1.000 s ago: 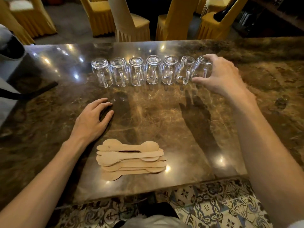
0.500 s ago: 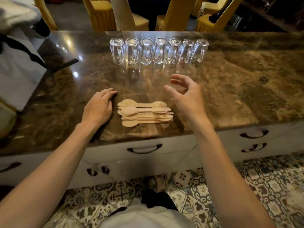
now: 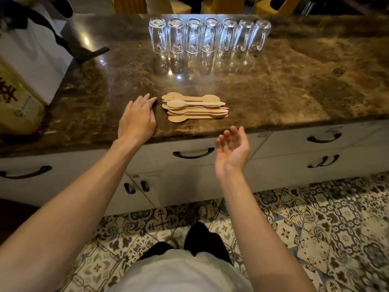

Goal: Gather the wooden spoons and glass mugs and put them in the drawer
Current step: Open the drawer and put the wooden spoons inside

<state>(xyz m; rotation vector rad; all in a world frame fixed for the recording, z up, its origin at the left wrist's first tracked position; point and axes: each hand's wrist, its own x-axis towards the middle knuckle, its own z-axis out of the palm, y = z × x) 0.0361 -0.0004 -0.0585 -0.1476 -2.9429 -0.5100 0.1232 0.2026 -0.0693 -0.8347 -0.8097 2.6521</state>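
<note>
Several glass mugs (image 3: pixel 209 35) stand upside down in a row at the back of the brown marble counter (image 3: pixel 284 85). A pile of flat wooden spoons (image 3: pixel 194 107) lies near the counter's front edge. My left hand (image 3: pixel 136 119) rests flat on the counter just left of the spoons, holding nothing. My right hand (image 3: pixel 232 151) hangs in the air below the counter edge, palm up and fingers apart, just right of the black handle (image 3: pixel 193 154) of a shut white drawer (image 3: pixel 164 152).
More white drawers with black handles (image 3: pixel 324 138) run along the front to the left and right. A white bag with black straps (image 3: pixel 35 51) and a yellowish package (image 3: pixel 16 102) stand at the counter's left end. Patterned floor tiles lie below; yellow-covered chairs (image 3: pixel 223 4) stand behind.
My right hand left the mugs, came back over the spoons and dropped below the counter edge beside the drawer handle. The view pulled back and down. My left hand stayed on the counter.
</note>
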